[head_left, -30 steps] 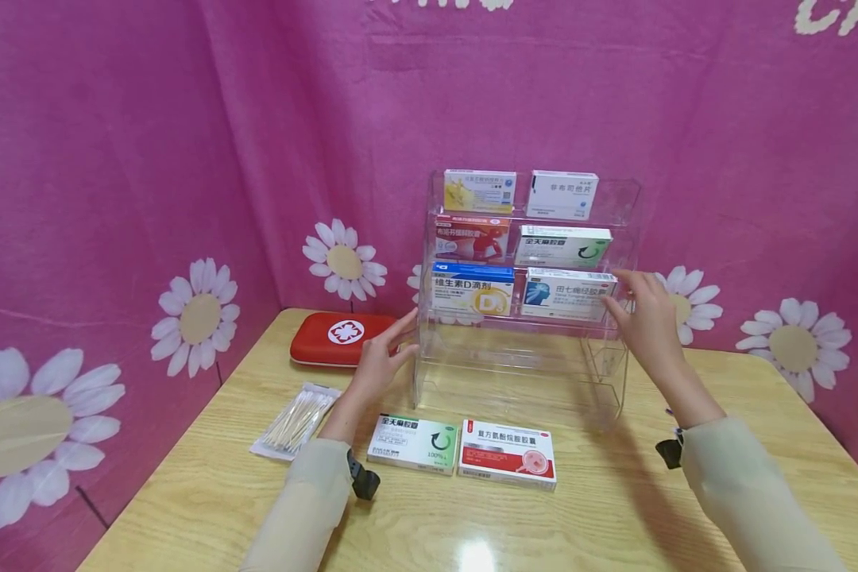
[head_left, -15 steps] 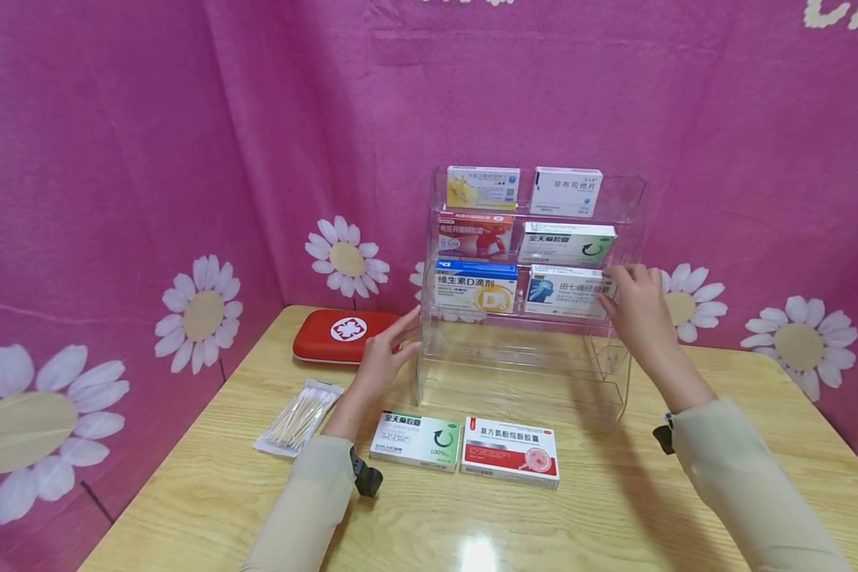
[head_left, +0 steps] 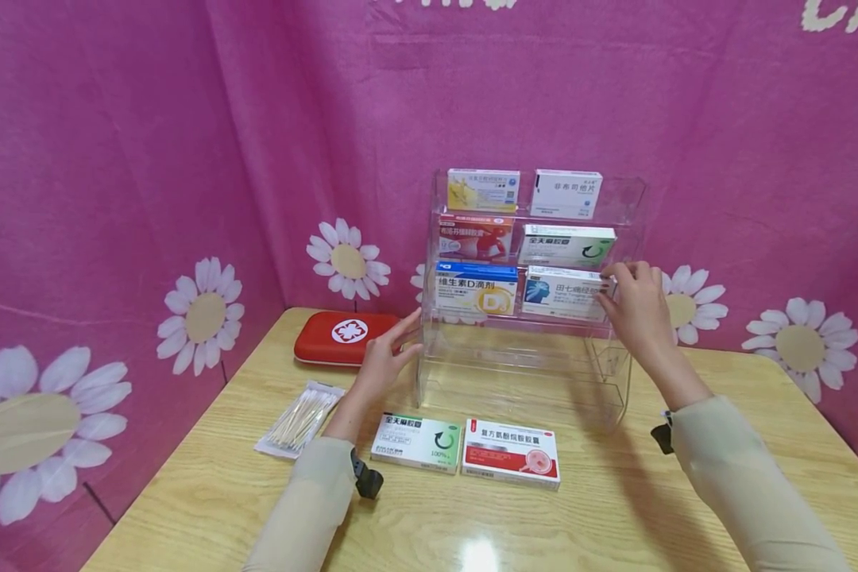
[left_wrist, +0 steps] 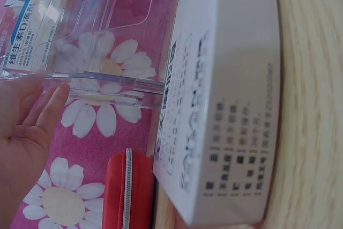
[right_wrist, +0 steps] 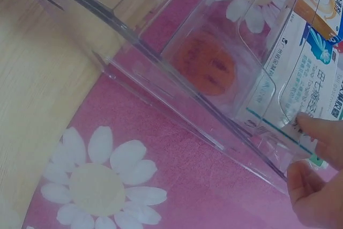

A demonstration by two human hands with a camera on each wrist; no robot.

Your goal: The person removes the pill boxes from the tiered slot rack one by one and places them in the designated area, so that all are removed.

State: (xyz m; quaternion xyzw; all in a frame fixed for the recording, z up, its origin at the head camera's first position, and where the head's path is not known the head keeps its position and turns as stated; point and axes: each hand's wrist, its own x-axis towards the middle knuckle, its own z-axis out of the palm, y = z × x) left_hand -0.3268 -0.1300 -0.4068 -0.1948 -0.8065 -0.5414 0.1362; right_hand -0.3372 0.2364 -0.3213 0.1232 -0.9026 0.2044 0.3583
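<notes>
In the head view a clear acrylic rack [head_left: 522,357] stands on the table with medicine boxes on its tiers. My right hand [head_left: 639,310] pinches the right end of a white medicine box [head_left: 561,294] with a blue head picture, seated on the third tier. The right wrist view shows thumb and finger at that box's end. My left hand [head_left: 384,357] has its fingers extended against the rack's left side; in the left wrist view they touch the clear edge. Left of the pinched box sits a blue, white and yellow vitamin D box [head_left: 475,290].
In front of the rack lie a green-white medicine box [head_left: 416,442] and a red-white one [head_left: 510,453]. A red zippered case [head_left: 322,338] and a packet of cotton swabs [head_left: 300,419] are to the left. A pink flowered curtain [head_left: 543,87] hangs behind the table.
My right hand has moved slightly left and further over the box's right end, and the box has shifted a little left on its tier. My left hand stays against the rack.
</notes>
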